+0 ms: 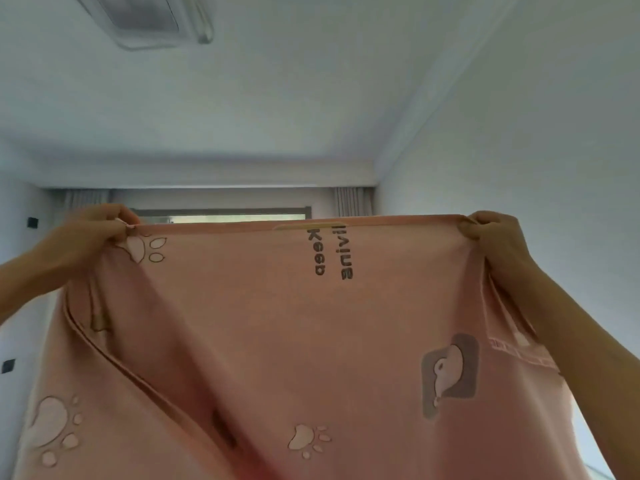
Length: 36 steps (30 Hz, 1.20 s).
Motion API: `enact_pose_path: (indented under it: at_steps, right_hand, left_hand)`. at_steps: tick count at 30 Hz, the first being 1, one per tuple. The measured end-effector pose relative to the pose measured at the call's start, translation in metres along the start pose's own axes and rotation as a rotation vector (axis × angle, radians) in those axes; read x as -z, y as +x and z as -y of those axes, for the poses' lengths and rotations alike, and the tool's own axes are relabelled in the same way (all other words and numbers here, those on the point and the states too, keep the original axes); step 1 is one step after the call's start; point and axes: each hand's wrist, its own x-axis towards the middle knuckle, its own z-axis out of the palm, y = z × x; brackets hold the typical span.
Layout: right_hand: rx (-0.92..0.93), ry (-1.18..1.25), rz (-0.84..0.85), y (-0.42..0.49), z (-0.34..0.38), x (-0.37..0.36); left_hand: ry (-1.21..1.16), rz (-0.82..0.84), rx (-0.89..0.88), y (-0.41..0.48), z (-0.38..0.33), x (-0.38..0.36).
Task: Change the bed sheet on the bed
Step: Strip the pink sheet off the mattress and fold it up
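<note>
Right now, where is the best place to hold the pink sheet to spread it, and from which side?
Probably at the top hem of the pink sheet, near its two upper corners, coming in from the outer sides. The left hand and right hand pinch there, and the edge between them runs taut and straight while the rest hangs free below.

Bed sheet hangs spread across lower half of view, top edge stretched between two raised hands. Left hand pinches top left corner; right hand grips top right corner. Sheet's left side folds over itself, hem running diagonally down toward centre. Window behind sheet, just above top edge. Curtains flank window on both sides. Ceiling unit overhead, upper left. Wall switches on left wall, behind left arm.
</note>
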Motion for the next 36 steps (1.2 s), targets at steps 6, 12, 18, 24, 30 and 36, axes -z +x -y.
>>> enact_pose_path:
  at_steps: [6,12,18,24,30,36]
  right_hand:
    - [0.021,-0.008,-0.092,-0.007,0.036,-0.044]
    - [-0.036,-0.146,0.108,-0.046,-0.027,-0.131]
    - [-0.148,-0.323,0.308,-0.074,-0.113,-0.209]
    - [-0.266,-0.453,0.428,-0.097,-0.209,-0.259]
    - [-0.373,-0.734,0.544,-0.132,-0.326,-0.29]
    - [-0.256,-0.847,0.305,-0.086,-0.342,-0.329]
  left_hand:
    - [0.251,0.341,-0.004,-0.005,0.037,0.044]
    - [0.543,0.538,0.217,-0.067,0.218,0.004]
    - [0.464,0.555,0.512,-0.151,0.36,-0.047]
    - [0.492,0.415,0.868,-0.234,0.465,-0.089]
    - [0.371,0.038,1.133,-0.254,0.505,-0.132]
    - [0.41,-0.071,0.729,-0.038,0.487,-0.129]
